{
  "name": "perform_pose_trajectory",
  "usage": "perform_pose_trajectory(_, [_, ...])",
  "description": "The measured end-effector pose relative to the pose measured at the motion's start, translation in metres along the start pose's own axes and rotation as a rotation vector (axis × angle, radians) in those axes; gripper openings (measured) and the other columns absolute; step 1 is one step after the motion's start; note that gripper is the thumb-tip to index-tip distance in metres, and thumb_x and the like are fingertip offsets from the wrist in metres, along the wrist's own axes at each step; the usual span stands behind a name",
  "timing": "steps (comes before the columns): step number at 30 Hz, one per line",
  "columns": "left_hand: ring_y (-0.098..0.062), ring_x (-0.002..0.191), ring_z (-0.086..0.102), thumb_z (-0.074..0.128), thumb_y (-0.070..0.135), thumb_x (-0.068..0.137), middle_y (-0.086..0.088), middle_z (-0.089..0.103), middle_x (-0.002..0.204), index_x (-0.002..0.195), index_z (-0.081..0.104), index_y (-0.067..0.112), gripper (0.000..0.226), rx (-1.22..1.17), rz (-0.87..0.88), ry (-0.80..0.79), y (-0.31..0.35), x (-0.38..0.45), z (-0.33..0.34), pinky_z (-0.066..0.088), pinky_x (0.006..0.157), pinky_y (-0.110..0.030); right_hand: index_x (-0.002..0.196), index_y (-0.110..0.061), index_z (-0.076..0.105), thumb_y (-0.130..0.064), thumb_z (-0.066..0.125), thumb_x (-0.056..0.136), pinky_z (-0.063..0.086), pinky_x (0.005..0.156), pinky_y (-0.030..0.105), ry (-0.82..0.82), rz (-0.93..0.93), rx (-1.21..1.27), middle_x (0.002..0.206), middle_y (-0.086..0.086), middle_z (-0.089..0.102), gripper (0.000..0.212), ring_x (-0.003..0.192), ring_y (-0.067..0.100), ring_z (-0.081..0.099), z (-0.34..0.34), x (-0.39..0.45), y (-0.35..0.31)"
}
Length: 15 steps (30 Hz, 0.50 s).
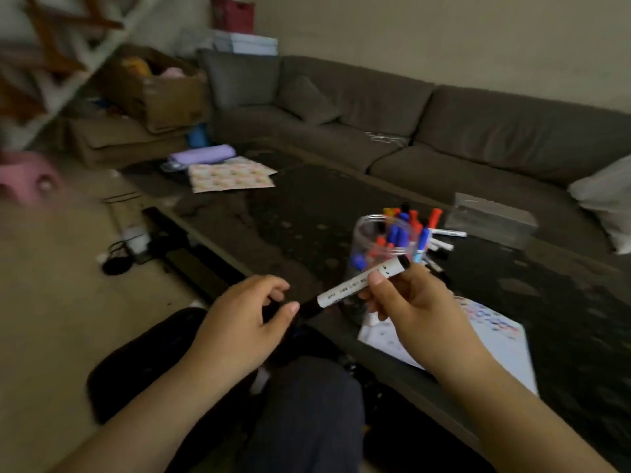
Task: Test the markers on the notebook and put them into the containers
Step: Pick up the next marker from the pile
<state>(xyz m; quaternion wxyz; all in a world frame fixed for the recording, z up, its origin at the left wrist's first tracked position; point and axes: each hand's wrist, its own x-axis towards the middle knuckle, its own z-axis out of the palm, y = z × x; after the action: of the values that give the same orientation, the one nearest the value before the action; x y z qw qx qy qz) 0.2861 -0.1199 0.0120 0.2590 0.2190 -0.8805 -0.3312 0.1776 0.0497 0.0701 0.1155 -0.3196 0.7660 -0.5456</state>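
My right hand [406,302] grips a white-barrelled black marker [355,285] near its rear end, above the table's near edge. The marker's black cap [309,308] points left, and my left hand [246,319] pinches it between thumb and fingers. Behind the marker stands a clear plastic jar [372,230] holding several blue and red markers. More markers [444,238] lie in a loose pile just right of the jar. A white notebook [502,346] with coloured scribbles lies on the table under my right forearm.
The dark, stained coffee table [307,206] also carries a clear rectangular box [491,216] at the right, patterned paper [228,177] and a purple pouch [203,153] at the far end. A grey sofa [409,124] runs behind. My knees are below the hands.
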Motion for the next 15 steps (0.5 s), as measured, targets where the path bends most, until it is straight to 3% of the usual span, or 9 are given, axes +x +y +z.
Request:
perform_pose_trajectory(4, [-0.008, 0.084, 0.059, 0.058, 0.036, 0.087, 0.012, 0.062, 0.090, 0.101, 0.060, 0.025, 0.018, 0.193, -0.134, 0.125, -0.055, -0.023, -0.044, 0.048, 0.070, -0.028, 0.085, -0.021, 0.058, -0.029, 0.055, 0.093, 0.051, 0.063, 0.023, -0.170, -0.065, -0.151, 0.067, -0.001, 0.067, 0.012, 0.061, 0.005, 0.063, 0.068, 0.021, 0.000])
perform_pose_trajectory(7, [-0.008, 0.083, 0.060, 0.056, 0.033, 0.088, 0.011, 0.064, 0.090, 0.103, 0.062, 0.024, 0.018, 0.257, -0.199, 0.178, -0.083, -0.042, -0.067, 0.048, 0.070, -0.027, 0.090, -0.025, 0.057, -0.032, 0.053, 0.095, 0.053, 0.064, 0.030, -0.314, -0.010, -0.201, 0.085, 0.004, 0.069, 0.010, 0.070, 0.018, 0.066, 0.116, 0.037, 0.004])
perform_pose_trajectory(9, [-0.008, 0.082, 0.059, 0.057, 0.032, 0.089, 0.010, 0.064, 0.091, 0.106, 0.063, 0.022, 0.021, 0.289, -0.227, 0.204, -0.094, -0.050, -0.075, 0.045, 0.069, -0.024, 0.112, -0.023, 0.056, -0.033, 0.051, 0.096, 0.045, 0.057, 0.022, -0.478, 0.052, -0.330, 0.100, 0.003, 0.067, 0.019, 0.070, 0.011, 0.057, 0.141, 0.046, 0.008])
perform_pose_trajectory(11, [-0.009, 0.085, 0.059, 0.056, 0.032, 0.089, 0.010, 0.063, 0.094, 0.109, 0.061, 0.021, 0.023, 0.312, -0.248, 0.187, -0.099, -0.053, -0.078, 0.045, 0.070, -0.024, 0.140, -0.019, 0.039, -0.032, 0.051, 0.096, 0.039, 0.063, 0.017, -0.647, 0.119, -0.412, 0.106, -0.005, 0.061, 0.047, 0.081, 0.006, 0.052, 0.156, 0.049, 0.015])
perform_pose_trajectory(12, [-0.008, 0.086, 0.059, 0.055, 0.032, 0.090, 0.010, 0.063, 0.096, 0.110, 0.061, 0.022, 0.023, 0.322, -0.252, 0.179, -0.099, -0.053, -0.079, 0.046, 0.071, -0.024, 0.144, -0.019, 0.033, -0.031, 0.051, 0.096, 0.040, 0.068, 0.017, -0.669, 0.131, -0.418, 0.103, -0.009, 0.058, 0.052, 0.087, 0.006, 0.052, 0.160, 0.049, 0.018])
perform_pose_trajectory(15, [-0.008, 0.086, 0.059, 0.055, 0.032, 0.089, 0.011, 0.063, 0.094, 0.107, 0.061, 0.023, 0.021, 0.318, -0.221, 0.176, -0.096, -0.048, -0.078, 0.047, 0.071, -0.025, 0.134, -0.018, 0.044, -0.029, 0.052, 0.096, 0.041, 0.066, 0.015, -0.584, 0.089, -0.367, 0.101, -0.007, 0.061, 0.040, 0.083, 0.004, 0.055, 0.154, 0.045, 0.022])
